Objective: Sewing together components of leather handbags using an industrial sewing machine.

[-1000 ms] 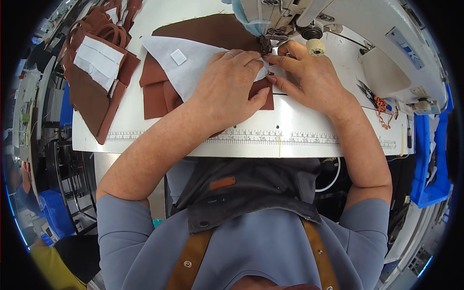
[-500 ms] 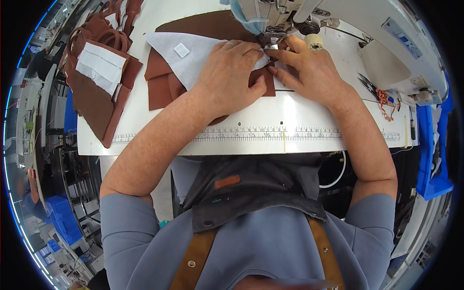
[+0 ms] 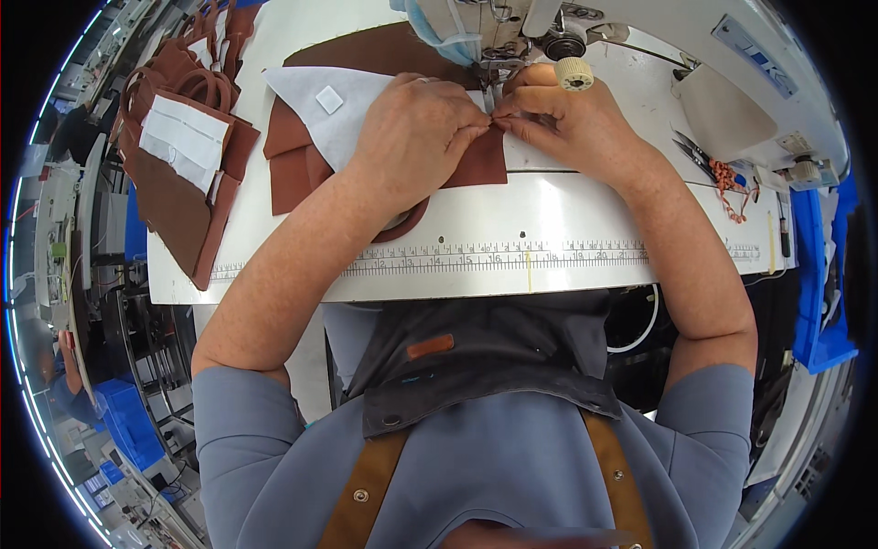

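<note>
Under the head of a sewing machine [image 3: 508, 41] lies a brown fabric piece [image 3: 477, 166], with a white fabric piece [image 3: 340, 123] on top. The white one carries a small white square [image 3: 329, 100]. My left hand [image 3: 412, 137] rests over both layers, its thumb and fingertips pinched at the brown edge just in front of the presser foot. Meeting it from the right, my right hand [image 3: 576, 119] pinches the same edge, thumb against curled fingers. Fingers hide the exact spot they grip. A brown strap loop [image 3: 404, 224] shows below my left wrist.
At the left lies a stack of brown pieces [image 3: 174, 215] with handles and white panels. Dark scissors [image 3: 693, 154] and an orange thread tangle [image 3: 729, 188] are at the right. A ruler strip [image 3: 457, 259] runs along the table's front edge. Blue bins [image 3: 819, 302] hang at far right.
My left thumb has closed up to its fingertips, and both hands now pinch the brown edge. The fabric pieces have shifted slightly left. The white corner by the presser foot is no longer visible.
</note>
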Demonstrator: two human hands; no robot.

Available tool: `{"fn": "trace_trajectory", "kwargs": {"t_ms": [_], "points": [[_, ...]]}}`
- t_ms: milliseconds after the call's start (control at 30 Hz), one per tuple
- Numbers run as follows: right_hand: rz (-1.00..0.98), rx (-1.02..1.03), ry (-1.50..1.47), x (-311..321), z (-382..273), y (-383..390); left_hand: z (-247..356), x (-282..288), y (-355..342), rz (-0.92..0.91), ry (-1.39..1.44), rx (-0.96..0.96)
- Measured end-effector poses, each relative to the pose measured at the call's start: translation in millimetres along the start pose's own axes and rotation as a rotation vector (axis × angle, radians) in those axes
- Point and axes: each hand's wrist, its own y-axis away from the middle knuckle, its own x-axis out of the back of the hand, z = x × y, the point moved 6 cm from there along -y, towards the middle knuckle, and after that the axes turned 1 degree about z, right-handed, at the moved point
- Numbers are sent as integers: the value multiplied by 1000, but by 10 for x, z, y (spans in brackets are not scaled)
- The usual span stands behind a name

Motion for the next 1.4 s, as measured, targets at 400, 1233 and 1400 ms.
{"fn": "trace_trajectory", "kwargs": {"t_ms": [400,1233,1400], "points": [[-47,-159,-96,-64,50,-13,-16,24,0,121,-72,121],[51,-30,97,8,0,-24,-309,-66,-45,70,-26,68],[-41,-491,-367,65,241,14,-406,-77,-48,42,-49,136]]}}
